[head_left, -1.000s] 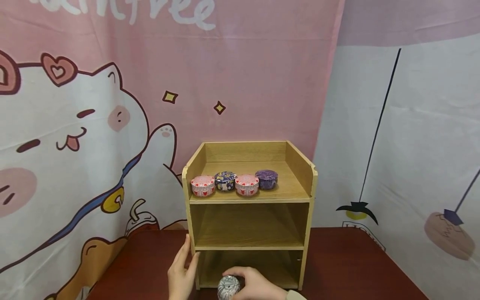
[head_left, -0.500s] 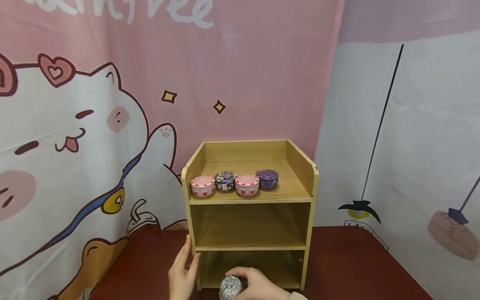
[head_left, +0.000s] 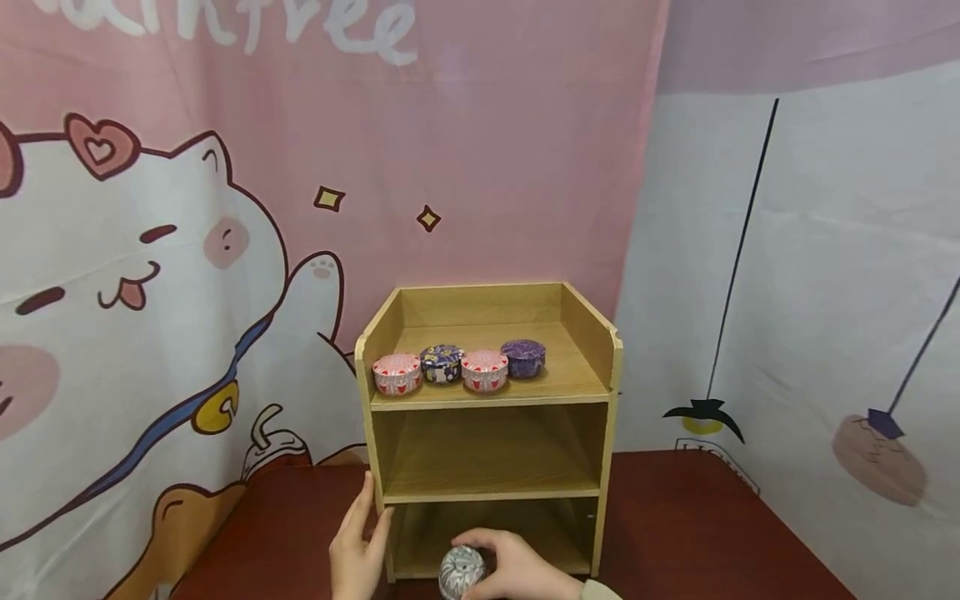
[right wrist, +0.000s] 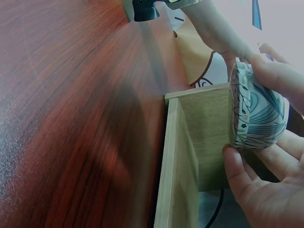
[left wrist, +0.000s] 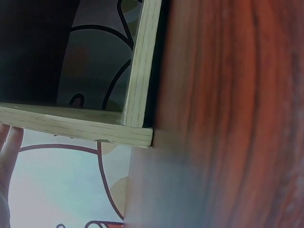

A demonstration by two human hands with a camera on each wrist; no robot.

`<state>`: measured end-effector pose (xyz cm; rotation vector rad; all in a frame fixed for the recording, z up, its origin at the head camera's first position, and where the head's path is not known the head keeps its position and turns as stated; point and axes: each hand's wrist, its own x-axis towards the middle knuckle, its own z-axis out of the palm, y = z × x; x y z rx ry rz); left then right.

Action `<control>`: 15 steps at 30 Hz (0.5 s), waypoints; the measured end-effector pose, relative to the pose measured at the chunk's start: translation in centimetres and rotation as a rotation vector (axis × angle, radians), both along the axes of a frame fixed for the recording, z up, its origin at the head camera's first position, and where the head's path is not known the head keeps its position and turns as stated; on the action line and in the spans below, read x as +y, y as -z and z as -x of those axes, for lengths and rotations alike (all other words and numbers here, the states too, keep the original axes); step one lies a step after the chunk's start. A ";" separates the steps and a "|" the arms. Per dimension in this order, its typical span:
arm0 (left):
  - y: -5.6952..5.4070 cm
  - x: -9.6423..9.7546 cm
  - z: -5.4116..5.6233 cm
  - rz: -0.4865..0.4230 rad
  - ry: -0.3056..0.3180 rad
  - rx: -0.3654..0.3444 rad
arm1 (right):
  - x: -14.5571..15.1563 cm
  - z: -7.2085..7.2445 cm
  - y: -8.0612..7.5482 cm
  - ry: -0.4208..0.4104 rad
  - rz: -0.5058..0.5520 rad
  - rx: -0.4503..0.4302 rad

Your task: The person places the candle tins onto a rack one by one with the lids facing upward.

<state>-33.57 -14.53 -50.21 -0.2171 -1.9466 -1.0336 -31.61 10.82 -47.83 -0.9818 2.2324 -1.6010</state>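
My right hand (head_left: 517, 568) grips a small round tin (head_left: 461, 572) with a grey-and-white leaf pattern, in front of the lowest compartment of a wooden shelf unit (head_left: 491, 497). In the right wrist view the tin (right wrist: 259, 111) is tilted on its side, held between thumb and fingers. My left hand (head_left: 358, 546) rests with extended fingers against the outer left side panel of the unit. The left wrist view shows only some of its fingers (left wrist: 9, 154) at the panel's edge.
On the top shelf stand two pink-and-red tins (head_left: 397, 374) (head_left: 484, 371), a blue-and-yellow patterned tin (head_left: 442, 364) and a purple tin (head_left: 523, 358). The unit sits on a dark red wooden table (head_left: 690, 525). Printed cloth (head_left: 480, 150) hangs behind it.
The head view has shifted slightly. Against the shelf unit, the tin in my right hand has moved a little to the right. My left hand keeps its place on the side panel.
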 end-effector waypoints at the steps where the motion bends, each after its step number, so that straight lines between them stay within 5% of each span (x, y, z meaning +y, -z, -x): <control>1: 0.1 0.0 -0.1 -0.002 -0.005 -0.007 | 0.0 0.0 0.0 0.003 -0.005 0.012; 15: 0.1 0.0 -0.1 0.003 -0.002 0.021 | 0.4 -0.5 -0.5 -0.012 0.057 -0.043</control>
